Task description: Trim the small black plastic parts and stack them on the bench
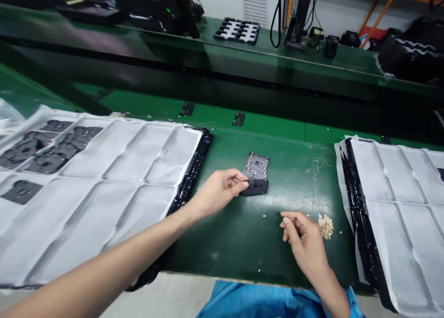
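Observation:
My left hand (227,188) pinches the left edge of a flat black plastic part (257,186) at the middle of the green bench. This part is tilted up at the near end of a row of similar dark plates (257,164) lying on the bench; whether they touch cannot be told. My right hand (305,234) hovers lower right, thumb and fingertips pressed together; anything between them is too small to make out. Just beside its knuckles lies a small heap of tiny beige pieces (326,226), with a few loose ones scattered about.
At left, a white-lined tray (125,207) on a black stack holds several dark plates (52,151). Another white-lined tray stack (385,197) stands at right. Two black parts (187,109) (238,119) lie on the green strip behind. A black tray (237,30) sits on the raised shelf.

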A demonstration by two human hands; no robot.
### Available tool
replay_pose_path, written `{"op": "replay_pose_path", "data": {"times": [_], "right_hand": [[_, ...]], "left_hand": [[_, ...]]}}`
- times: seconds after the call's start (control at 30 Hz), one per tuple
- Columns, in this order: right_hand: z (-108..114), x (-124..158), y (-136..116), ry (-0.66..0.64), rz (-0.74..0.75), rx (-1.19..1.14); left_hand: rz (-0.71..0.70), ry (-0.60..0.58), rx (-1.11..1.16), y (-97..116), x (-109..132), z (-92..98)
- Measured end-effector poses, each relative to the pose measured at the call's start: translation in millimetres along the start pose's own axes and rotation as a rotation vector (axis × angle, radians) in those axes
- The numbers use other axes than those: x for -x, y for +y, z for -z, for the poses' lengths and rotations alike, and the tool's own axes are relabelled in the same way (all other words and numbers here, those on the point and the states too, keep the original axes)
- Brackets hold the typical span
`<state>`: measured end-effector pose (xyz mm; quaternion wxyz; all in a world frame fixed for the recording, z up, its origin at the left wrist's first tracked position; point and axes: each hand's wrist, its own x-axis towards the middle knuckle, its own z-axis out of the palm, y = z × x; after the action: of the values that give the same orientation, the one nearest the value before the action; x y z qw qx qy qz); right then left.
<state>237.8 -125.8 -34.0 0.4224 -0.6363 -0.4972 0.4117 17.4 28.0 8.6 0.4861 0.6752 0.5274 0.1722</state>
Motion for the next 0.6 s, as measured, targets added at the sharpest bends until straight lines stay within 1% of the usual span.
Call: {"op": "replay_pose_path", "data": {"times": [0.07, 0.17, 0.27, 0.37, 0.43, 0.5, 0.6], "right_hand": [[-1.7, 0.2, 1.7, -0.023, 0.014, 0.003], [-2.9, 0.8, 0.9, -0.032, 0.04, 0.001], [-2.5, 1.7, 1.4, -0.041, 0.072, 0.001], [-0.8, 2.7, 4.4, -0.048, 0.119, 0.005], [0.6, 3.0, 5.9, -0.04, 0.152, 0.001], [1.6, 3.4, 5.2, -0.032, 0.172, 0.005], [1.4, 5.6, -2.1, -0.034, 0.209, 0.032]], "left_hand": [[-0.008, 0.023, -0.12, -4.3, -15.9, 9.9], [-0.032, 0.039, -0.223, -5.8, -33.2, 13.6], [-0.061, 0.064, -0.318, -3.5, -39.6, 13.8], [-0.078, 0.112, -0.414, -0.3, -41.3, 21.6], [-0.074, 0.15, -0.479, 2.8, -45.7, 34.1], [-0.055, 0.187, -0.54, 8.7, -55.9, 51.9], [-0.02, 0.235, -0.611, 23.4, -85.5, 82.0]]}}
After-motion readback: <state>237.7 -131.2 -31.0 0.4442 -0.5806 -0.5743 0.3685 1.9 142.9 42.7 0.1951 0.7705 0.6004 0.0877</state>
